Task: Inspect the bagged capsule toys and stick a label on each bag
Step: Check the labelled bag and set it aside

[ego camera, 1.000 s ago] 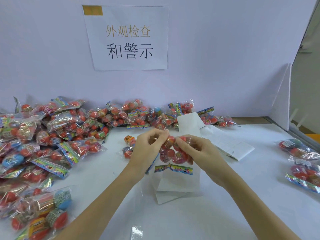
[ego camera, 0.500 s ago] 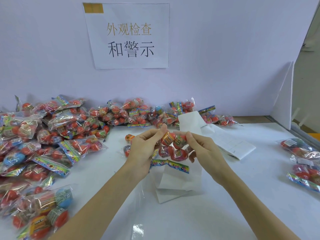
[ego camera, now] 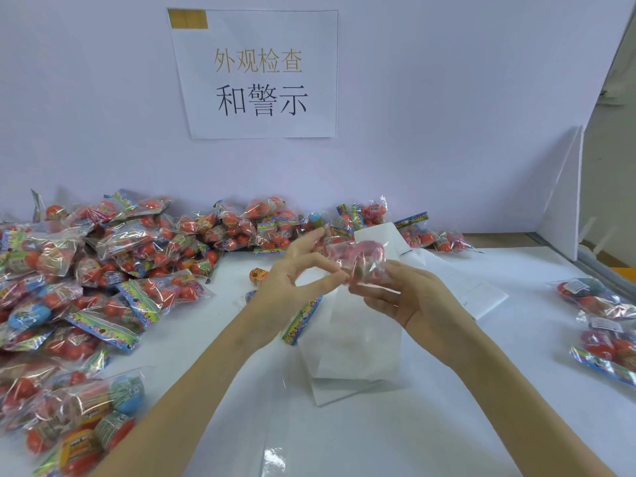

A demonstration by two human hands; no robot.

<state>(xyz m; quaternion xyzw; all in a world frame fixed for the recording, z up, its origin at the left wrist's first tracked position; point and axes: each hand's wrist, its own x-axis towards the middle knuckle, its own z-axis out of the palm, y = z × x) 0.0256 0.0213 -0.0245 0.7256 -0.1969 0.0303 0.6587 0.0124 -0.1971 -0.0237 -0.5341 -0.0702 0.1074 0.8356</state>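
Note:
A clear bag of red capsule toys [ego camera: 359, 261] is lifted above the table centre, blurred by motion. Its colourful header strip [ego camera: 303, 320] hangs down to the lower left. My left hand [ego camera: 296, 280] pinches the bag's left edge between thumb and a finger, with the other fingers spread upward. My right hand [ego camera: 413, 304] holds the bag from the right and below, fingers curled under it. White label sheets [ego camera: 351, 342] lie on the table directly under both hands.
A big pile of bagged capsule toys [ego camera: 103, 270] covers the left side and runs along the back wall. A loose orange capsule [ego camera: 258, 275] lies by my left hand. Bags bearing white labels [ego camera: 599, 318] lie at the right edge. A white partition [ego camera: 564, 201] stands at the right.
The bag has been turned in my hands and now blurs. Its header strip swung from below the capsules to the lower left. My left fingers spread open upward.

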